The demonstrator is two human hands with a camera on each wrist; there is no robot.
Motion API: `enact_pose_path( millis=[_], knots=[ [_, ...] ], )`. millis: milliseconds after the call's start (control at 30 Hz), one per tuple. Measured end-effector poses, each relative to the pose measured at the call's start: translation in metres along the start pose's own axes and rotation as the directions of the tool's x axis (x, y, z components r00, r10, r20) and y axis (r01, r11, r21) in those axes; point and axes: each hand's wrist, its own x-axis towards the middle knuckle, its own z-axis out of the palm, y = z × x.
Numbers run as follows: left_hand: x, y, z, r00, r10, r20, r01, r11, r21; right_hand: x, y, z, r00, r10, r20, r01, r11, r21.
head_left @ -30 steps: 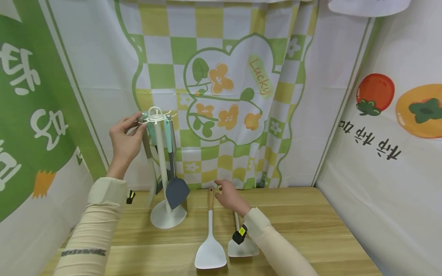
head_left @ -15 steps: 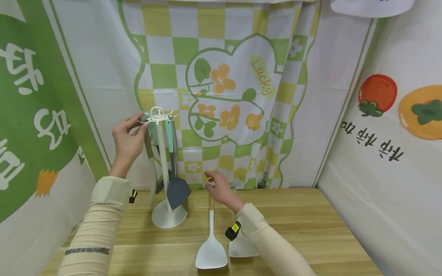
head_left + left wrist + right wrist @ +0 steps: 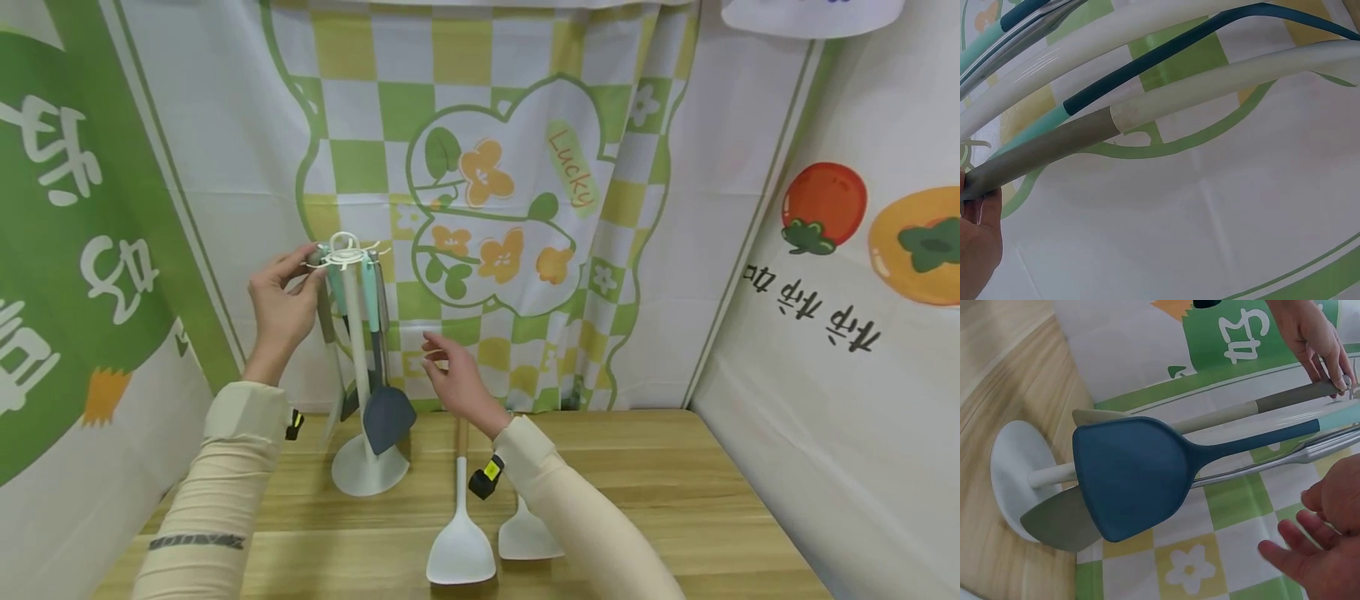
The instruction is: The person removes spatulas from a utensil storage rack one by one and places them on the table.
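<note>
My left hand (image 3: 281,308) pinches the top of the grey handle (image 3: 1047,150) of a cream-shafted kitchen utensil at the left side of a white utensil rack (image 3: 357,358). That utensil hangs close to upright; its cream head is mostly hidden behind other tools. Also on the rack are a dark blue turner (image 3: 1135,478) with a mint handle, another mint-handled tool (image 3: 1041,128) and a metal-handled one (image 3: 1310,450). To the right of the rack, my right hand (image 3: 461,379) is raised in the air, its fingers loosely bent and touching nothing.
A white spatula (image 3: 461,550) with a wooden handle lies on the wooden table (image 3: 637,475). Beside it a second, smaller spatula (image 3: 527,537) is partly covered by my right forearm. Behind hangs a green-and-yellow checked curtain (image 3: 412,108). The rack's round base (image 3: 367,475) stands near the table's back.
My right hand has risen and moved left, from over the spatula handles towards the rack. The left hand keeps its hold on the grey handle. The view has shifted slightly.
</note>
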Motion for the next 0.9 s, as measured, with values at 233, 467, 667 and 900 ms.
enact_pose_path(
  millis=[233, 467, 667, 900],
  knots=[
    [0.001, 0.001, 0.001, 1.0, 0.007, 0.003, -0.007, 1.0, -0.002, 0.019, -0.007, 0.008, 0.997, -0.022, -0.079, 0.028, 0.996, 0.082],
    [0.003, 0.0, 0.001, 1.0, 0.005, 0.007, -0.005, 1.0, -0.005, 0.031, -0.017, 0.011, 0.996, -0.037, -0.083, 0.048, 0.991, 0.129],
    [0.004, -0.003, 0.002, 1.0, -0.019, 0.015, 0.019, 1.0, 0.0, 0.031, -0.024, 0.017, 0.998, -0.06, -0.026, 0.063, 0.986, 0.151],
    [0.002, -0.003, 0.0, 0.999, -0.035, 0.024, 0.035, 0.999, 0.011, 0.032, -0.025, 0.025, 0.994, -0.098, -0.042, 0.103, 0.985, 0.138]
  ],
)
